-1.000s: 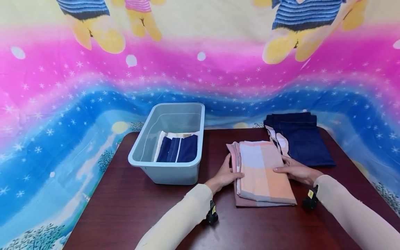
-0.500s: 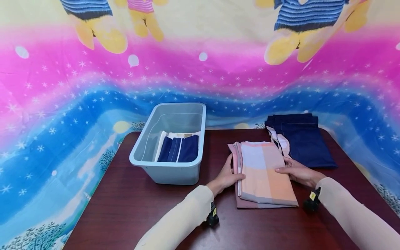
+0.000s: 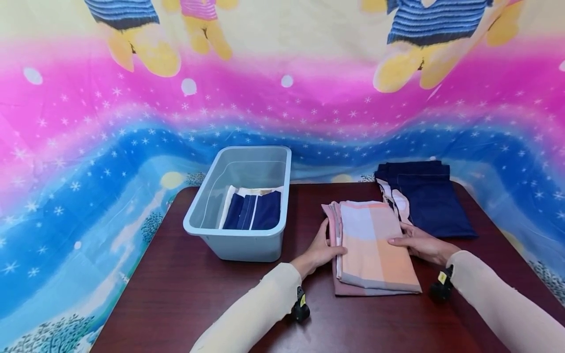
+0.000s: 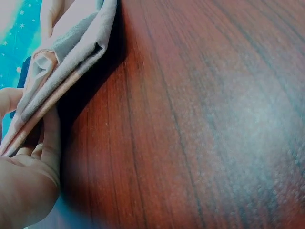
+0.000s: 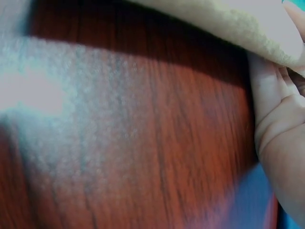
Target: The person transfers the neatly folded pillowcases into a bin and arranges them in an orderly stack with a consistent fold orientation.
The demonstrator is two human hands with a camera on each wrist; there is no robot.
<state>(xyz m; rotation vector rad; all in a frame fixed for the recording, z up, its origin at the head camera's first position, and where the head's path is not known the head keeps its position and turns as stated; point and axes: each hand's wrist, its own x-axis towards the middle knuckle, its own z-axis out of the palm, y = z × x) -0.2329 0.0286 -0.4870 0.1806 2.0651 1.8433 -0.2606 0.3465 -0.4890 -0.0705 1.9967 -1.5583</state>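
A folded checked cloth (image 3: pixel 372 245) in pink, orange and pale lilac lies in several layers in front of me. My left hand (image 3: pixel 319 249) grips its left side, thumb on top and fingers underneath; the left wrist view shows the layered folds (image 4: pixel 62 78) between thumb and fingers. On the opposite side my right hand (image 3: pixel 423 242) holds the edge, its thumb over the top. In the right wrist view, fingers of the right hand (image 5: pixel 281 109) reach beneath the cloth (image 5: pixel 228 21), which stands a little off the table there.
A grey-blue plastic bin (image 3: pixel 247 245) stands to the left, with folded navy and white fabric (image 3: pixel 265 211) inside. Folded navy fabric (image 3: pixel 434 206) with a white patterned piece (image 3: pixel 399 203) lies at the back right of the dark wooden table (image 3: pixel 176 304). A printed curtain (image 3: pixel 309 113) hangs behind.
The whole view has shifted very slightly. Both hands keep the same hold on the checked cloth, which has stayed in place.
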